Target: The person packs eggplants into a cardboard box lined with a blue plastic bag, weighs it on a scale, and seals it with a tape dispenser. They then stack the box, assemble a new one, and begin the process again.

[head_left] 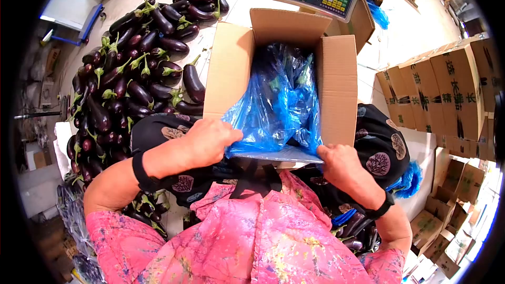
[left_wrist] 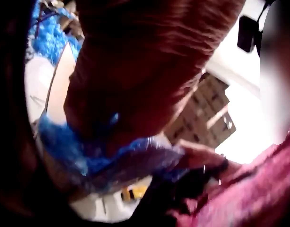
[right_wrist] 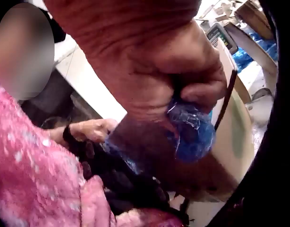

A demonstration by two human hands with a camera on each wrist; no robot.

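An open cardboard box (head_left: 338, 84), its flaps spread, stands before the person, its long axis running away from them. In it lies a thin, glossy, crumpled blue plastic bag (head_left: 273, 113), translucent over dark contents, lengthwise with the box, near edge toward the person. Left grip (head_left: 208, 139) and right grip (head_left: 344, 165) are closed, each pinching that edge.

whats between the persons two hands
In the head view, the gathered edge of the blue plastic bag spans from the left hand to the right hand, at the near side of the open carton.
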